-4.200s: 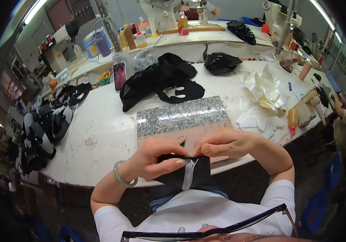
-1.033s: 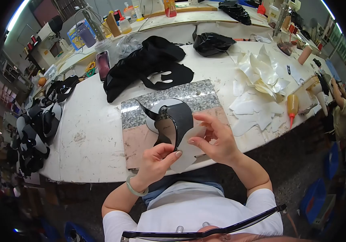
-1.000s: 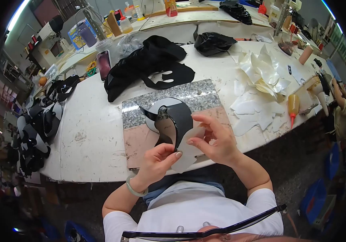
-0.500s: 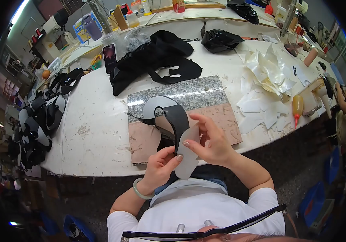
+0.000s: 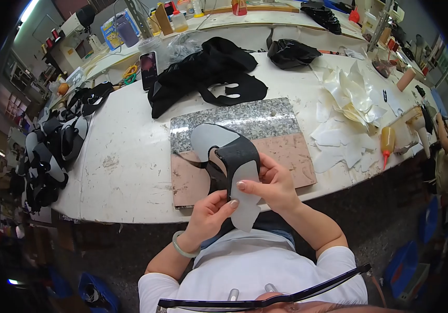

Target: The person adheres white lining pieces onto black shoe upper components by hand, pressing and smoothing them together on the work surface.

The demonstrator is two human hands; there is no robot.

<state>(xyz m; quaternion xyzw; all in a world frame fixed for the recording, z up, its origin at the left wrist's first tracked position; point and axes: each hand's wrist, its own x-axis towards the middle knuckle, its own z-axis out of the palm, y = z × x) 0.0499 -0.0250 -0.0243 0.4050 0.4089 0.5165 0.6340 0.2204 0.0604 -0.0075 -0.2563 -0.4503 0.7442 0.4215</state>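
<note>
A black-and-grey shoe upper (image 5: 240,152) is held up over the near part of the stone slab (image 5: 281,117), its rounded grey end pointing away from me. My left hand (image 5: 211,216) pinches its lower black edge between thumb and fingers. On the other side, my right hand (image 5: 275,187) grips the upper with the thumb on top and the fingers curled behind. Under that thumb a pale backing piece (image 5: 245,215) lies along the upper and hangs toward my lap. The right fingertips are partly hidden behind the work.
Black cloth (image 5: 203,78) and a phone (image 5: 148,70) lie beyond the slab. More uppers (image 5: 51,151) are heaped at the left. White cut pieces (image 5: 338,143) and a yellow glue bottle (image 5: 387,141) lie at the right. A person's arm (image 5: 444,133) shows at far right.
The upper has turned and flattened, so its rounded grey end shows more fully. My right hand has closed from a loose, spread pose onto the side of the upper. My left hand keeps its pinch.
</note>
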